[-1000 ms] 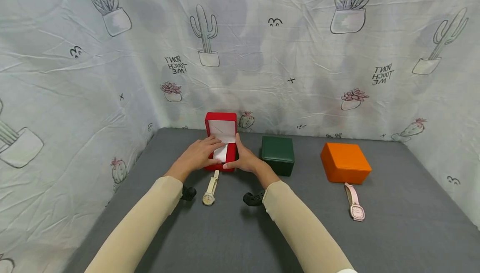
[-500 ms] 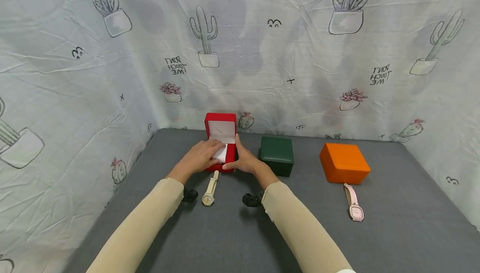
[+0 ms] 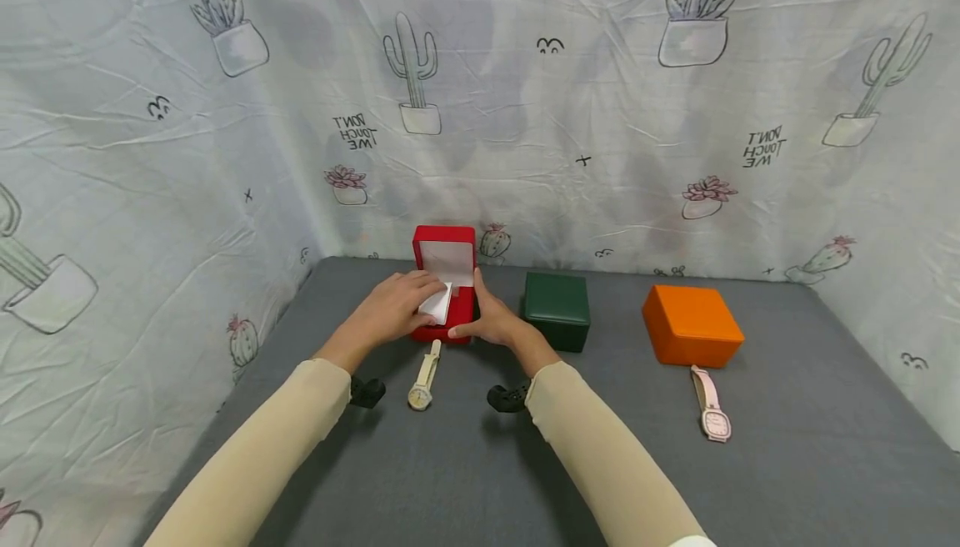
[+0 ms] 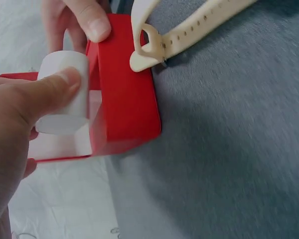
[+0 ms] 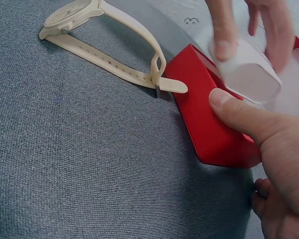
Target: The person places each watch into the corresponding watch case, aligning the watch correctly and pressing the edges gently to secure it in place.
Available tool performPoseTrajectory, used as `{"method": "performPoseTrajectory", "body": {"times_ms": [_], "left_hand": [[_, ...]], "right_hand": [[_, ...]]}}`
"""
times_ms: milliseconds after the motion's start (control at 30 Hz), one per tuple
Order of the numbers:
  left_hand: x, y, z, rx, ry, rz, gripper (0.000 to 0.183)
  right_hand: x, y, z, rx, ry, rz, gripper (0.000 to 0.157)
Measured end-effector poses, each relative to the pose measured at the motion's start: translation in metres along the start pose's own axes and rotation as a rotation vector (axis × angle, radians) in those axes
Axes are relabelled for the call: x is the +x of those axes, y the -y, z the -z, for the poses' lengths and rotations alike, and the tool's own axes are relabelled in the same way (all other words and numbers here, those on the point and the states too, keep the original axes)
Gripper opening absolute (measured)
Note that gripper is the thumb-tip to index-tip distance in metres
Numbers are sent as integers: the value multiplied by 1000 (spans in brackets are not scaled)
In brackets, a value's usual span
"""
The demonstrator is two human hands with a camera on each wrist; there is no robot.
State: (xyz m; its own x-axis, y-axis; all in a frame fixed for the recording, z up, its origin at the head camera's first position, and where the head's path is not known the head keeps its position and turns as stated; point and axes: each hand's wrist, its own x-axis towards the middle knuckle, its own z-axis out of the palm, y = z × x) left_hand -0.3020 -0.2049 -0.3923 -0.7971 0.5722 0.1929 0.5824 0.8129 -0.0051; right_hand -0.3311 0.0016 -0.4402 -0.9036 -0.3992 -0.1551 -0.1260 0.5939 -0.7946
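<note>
Currently pinching a tilted white cushion (image 3: 438,305) between thumb and fingers of the left hand (image 3: 397,305), at the mouth of the lid-raised red box (image 3: 462,305). Also gripping that box's three o'clock side with the right hand (image 3: 491,318), pressing the front wall with the thumb. From there on the table (image 3: 450,480), passing to a cream watch (image 3: 426,375) near six o'clock, a green box (image 3: 557,313) just beside at three, an orange box (image 3: 692,326) well beyond it, and a pink watch (image 3: 709,407) around four.

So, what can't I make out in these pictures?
Back of the white rounded insert, left wrist view: blocked by its front and the left grip.
Dial of the cream perforated-strap wristwatch, left wrist view: cut off by top edge.
Inside the square dark-green leather-look box, head view: closed lid.
Time on the pink wristwatch, head view: too small.
</note>
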Motion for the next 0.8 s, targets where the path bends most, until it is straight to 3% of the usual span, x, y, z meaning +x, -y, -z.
{"method": "performPoseTrajectory", "body": {"times_ms": [267, 533, 800], "left_hand": [[-16, 2, 3, -24, 13, 28, 58], [-18, -2, 1, -57, 2, 44, 53], [-20, 0, -1, -87, 45, 125, 54]], "right_hand": [[0, 0, 1, 6, -16, 6, 119], [-5, 1, 5, -53, -31, 1, 120], [-19, 3, 1, -85, -61, 111, 109]]}}
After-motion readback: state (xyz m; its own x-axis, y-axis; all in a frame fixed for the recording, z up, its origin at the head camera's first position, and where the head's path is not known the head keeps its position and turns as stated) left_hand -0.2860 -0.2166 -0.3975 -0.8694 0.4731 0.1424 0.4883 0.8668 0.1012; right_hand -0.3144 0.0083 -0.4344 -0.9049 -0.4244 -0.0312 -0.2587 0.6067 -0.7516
